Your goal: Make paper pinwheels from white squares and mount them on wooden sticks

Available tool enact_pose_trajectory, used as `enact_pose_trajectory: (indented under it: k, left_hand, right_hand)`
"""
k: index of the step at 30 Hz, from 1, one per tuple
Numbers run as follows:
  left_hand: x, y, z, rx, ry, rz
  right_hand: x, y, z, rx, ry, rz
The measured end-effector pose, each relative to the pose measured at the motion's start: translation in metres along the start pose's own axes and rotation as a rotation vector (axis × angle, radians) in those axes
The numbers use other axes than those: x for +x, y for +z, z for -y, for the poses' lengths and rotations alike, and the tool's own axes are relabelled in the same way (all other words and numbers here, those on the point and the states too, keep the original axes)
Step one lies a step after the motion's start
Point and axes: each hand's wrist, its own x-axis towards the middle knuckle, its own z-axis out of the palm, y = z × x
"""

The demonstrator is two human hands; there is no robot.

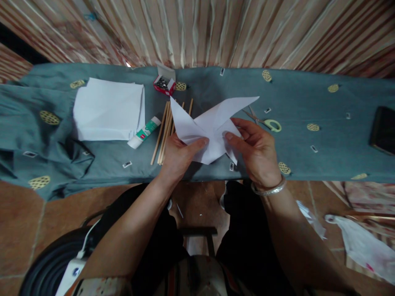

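Observation:
A white sheet of paper [212, 123], cut and folded into pointed flaps, is held just above the near edge of the table. My left hand [179, 156] pinches its lower left part, thumb on top. My right hand [256, 150], with a silver bangle on the wrist, grips its right side, the thumb pressing a folded flap toward the centre. Both hands are closed on the paper.
On the grey-green cloth [308, 102] lie a stack of white paper [108, 109], a glue tube [144, 132], several wooden sticks [163, 131], a small red box of pins [165, 84], scissors with a pale green handle [265, 121] and a dark phone [382, 129]. Paper scraps and a plastic bag [364, 246] lie on the floor.

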Motion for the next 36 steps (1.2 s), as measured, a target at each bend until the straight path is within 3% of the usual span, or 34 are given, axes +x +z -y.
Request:
enact_pose_trajectory:
  k: [36]
  left_hand:
    - [-0.0011,0.0037,-0.0010,-0.028,-0.001,0.005]
  right_hand:
    - [-0.0030,0.0020,0.0050,-0.047,-0.013,-0.033]
